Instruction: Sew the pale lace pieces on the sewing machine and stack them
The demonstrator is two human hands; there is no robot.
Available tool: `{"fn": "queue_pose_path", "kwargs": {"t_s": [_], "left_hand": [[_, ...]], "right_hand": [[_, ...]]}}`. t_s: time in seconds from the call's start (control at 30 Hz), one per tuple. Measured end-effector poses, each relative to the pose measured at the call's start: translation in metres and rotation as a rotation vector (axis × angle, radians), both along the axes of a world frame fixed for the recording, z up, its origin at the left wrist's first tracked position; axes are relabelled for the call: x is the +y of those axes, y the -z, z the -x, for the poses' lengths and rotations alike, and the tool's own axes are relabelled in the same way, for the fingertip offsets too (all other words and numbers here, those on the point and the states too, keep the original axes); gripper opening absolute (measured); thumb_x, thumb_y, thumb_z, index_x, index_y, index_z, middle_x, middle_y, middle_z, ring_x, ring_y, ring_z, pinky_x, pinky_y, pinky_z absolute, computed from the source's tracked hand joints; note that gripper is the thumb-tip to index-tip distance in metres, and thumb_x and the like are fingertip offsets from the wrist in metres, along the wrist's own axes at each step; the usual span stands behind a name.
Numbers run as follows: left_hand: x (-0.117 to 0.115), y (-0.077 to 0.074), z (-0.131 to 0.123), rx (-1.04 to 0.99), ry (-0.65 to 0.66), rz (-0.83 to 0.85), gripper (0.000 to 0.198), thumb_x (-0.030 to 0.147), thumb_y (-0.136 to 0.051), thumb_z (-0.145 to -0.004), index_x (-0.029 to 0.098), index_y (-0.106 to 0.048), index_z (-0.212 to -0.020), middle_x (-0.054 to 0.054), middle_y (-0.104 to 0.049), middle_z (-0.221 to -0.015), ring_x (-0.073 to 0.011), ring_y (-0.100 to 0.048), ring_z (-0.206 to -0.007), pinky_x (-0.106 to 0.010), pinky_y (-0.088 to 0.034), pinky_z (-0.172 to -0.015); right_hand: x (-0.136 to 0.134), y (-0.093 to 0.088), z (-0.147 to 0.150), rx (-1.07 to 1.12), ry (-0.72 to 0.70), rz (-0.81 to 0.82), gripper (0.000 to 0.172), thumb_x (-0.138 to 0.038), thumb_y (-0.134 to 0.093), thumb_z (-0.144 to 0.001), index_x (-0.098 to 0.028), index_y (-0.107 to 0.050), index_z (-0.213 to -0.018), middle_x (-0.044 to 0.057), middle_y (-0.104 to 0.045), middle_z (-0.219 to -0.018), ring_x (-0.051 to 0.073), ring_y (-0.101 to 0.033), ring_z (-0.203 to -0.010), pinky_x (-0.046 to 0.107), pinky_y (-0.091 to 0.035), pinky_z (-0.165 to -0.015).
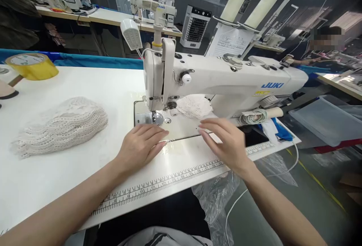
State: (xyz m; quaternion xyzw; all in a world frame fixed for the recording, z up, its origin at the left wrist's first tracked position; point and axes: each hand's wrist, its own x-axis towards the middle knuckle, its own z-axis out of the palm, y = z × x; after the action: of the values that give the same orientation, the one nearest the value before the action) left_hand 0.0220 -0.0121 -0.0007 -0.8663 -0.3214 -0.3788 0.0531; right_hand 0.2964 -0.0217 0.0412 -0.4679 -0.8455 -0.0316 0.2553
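At centre frame, the left hand (pixel 141 146) rests flat on the worktop (pixel 70 178); the right hand (pixel 226 142) hovers spread, empty, near the lace piece (pixel 195 106) under the sewing machine (pixel 226 78)

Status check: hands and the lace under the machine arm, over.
Left hand flat on table, empty. Right hand open above machine bed. Lace piece under machine arm, untouched. Lace stack off left.
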Motion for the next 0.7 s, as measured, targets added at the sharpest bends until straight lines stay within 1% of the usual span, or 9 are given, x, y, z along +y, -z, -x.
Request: {"fn": "queue_pose_path", "kwargs": {"t_s": [0.07, 0.13, 0.23, 0.33, 0.43, 0.5, 0.53, 0.63, 0.7], "left_hand": [[0.001, 0.000, 0.001, -0.027, 0.000, 0.031, 0.022, 0.023, -0.049, -0.096, 0.019, -0.066, -0.108, -0.004, -0.074, -0.102, -0.0216, -0.067, -0.096, -0.037, -0.051, -0.081], [0.002, 0.000, 0.002, -0.058, -0.003, 0.058, 0.022, 0.022, -0.048, -0.095, 0.020, -0.067, -0.107, -0.004, -0.074, -0.101, -0.0210, -0.067, -0.095, -0.037, -0.051, -0.081], [0.002, -0.001, 0.004, -0.084, -0.010, 0.106, 0.021, 0.020, -0.048, -0.095, 0.021, -0.067, -0.106, -0.003, -0.073, -0.101, -0.0195, -0.066, -0.094, -0.035, -0.049, -0.081], [0.002, 0.000, 0.005, -0.121, -0.024, 0.150, 0.021, 0.019, -0.048, -0.096, 0.020, -0.067, -0.106, -0.003, -0.073, -0.100, -0.0189, -0.064, -0.095, -0.033, -0.047, -0.080], [0.002, 0.001, 0.006, -0.161, -0.058, 0.211, 0.022, 0.022, -0.046, -0.097, 0.019, -0.066, -0.107, -0.003, -0.072, -0.100, -0.0187, -0.063, -0.096, -0.034, -0.044, -0.082], [0.004, 0.001, 0.008, -0.154, -0.130, 0.283, 0.024, 0.025, -0.042, -0.099, 0.019, -0.066, -0.102, -0.003, -0.071, -0.095, -0.0187, -0.062, -0.092, -0.037, -0.041, -0.085], [0.005, 0.000, 0.009, -0.135, -0.183, 0.325, 0.027, 0.028, -0.040, -0.100, 0.019, -0.066, -0.097, -0.002, -0.070, -0.091, -0.0187, -0.061, -0.089, -0.038, -0.039, -0.086], [0.008, -0.004, 0.013, -0.056, -0.347, 0.454, 0.038, 0.038, -0.037, -0.101, 0.019, -0.062, -0.079, -0.002, -0.066, -0.082, -0.0189, -0.056, -0.081, -0.042, -0.034, -0.086], [0.009, -0.007, 0.015, -0.021, -0.406, 0.536, 0.042, 0.043, -0.038, -0.100, 0.020, -0.060, -0.074, -0.001, -0.064, -0.080, -0.0190, -0.054, -0.080, -0.042, -0.033, -0.085]], "right_hand": [[0.028, 0.005, 0.008, -0.005, 0.117, 0.020, 0.021, -0.034, -0.050, -0.096, -0.020, -0.064, -0.104, 0.009, -0.066, -0.111, 0.024, -0.060, -0.103, 0.038, -0.047, -0.086], [0.056, 0.009, 0.016, -0.012, 0.265, 0.100, 0.023, -0.037, -0.051, -0.093, -0.021, -0.064, -0.103, 0.010, -0.065, -0.113, 0.026, -0.059, -0.102, 0.037, -0.047, -0.079], [0.084, 0.010, 0.023, -0.012, 0.326, 0.139, 0.018, -0.035, -0.054, -0.090, -0.019, -0.064, -0.090, 0.011, -0.066, -0.101, 0.028, -0.058, -0.098, 0.037, -0.044, -0.075], [0.092, 0.006, 0.023, -0.012, 0.303, 0.190, 0.013, -0.029, -0.055, -0.088, -0.020, -0.062, -0.080, 0.005, -0.067, -0.084, 0.021, -0.060, -0.079, 0.033, -0.042, -0.068], [0.081, 0.000, 0.027, -0.007, 0.271, 0.230, 0.013, -0.027, -0.053, -0.089, -0.021, -0.062, -0.083, 0.001, -0.067, -0.077, 0.017, -0.059, -0.068, 0.029, -0.039, -0.060], [0.065, -0.002, 0.039, -0.013, 0.207, 0.279, 0.011, -0.025, -0.054, -0.089, -0.021, -0.063, -0.084, 0.000, -0.067, -0.074, 0.015, -0.060, -0.064, 0.027, -0.039, -0.056], [0.055, -0.003, 0.047, -0.017, 0.140, 0.322, 0.010, -0.024, -0.055, -0.089, -0.021, -0.064, -0.085, 0.000, -0.068, -0.076, 0.014, -0.061, -0.064, 0.026, -0.041, -0.057], [0.023, -0.002, 0.077, 0.122, -0.213, 0.614, 0.019, -0.019, -0.049, -0.093, -0.019, -0.065, -0.082, 0.001, -0.070, -0.080, 0.012, -0.064, -0.064, 0.025, -0.047, -0.058], [0.008, -0.003, 0.092, 0.174, -0.416, 0.750, 0.013, -0.019, -0.055, -0.091, -0.020, -0.067, -0.087, 0.000, -0.071, -0.082, 0.012, -0.066, -0.070, 0.024, -0.050, -0.062]]}}
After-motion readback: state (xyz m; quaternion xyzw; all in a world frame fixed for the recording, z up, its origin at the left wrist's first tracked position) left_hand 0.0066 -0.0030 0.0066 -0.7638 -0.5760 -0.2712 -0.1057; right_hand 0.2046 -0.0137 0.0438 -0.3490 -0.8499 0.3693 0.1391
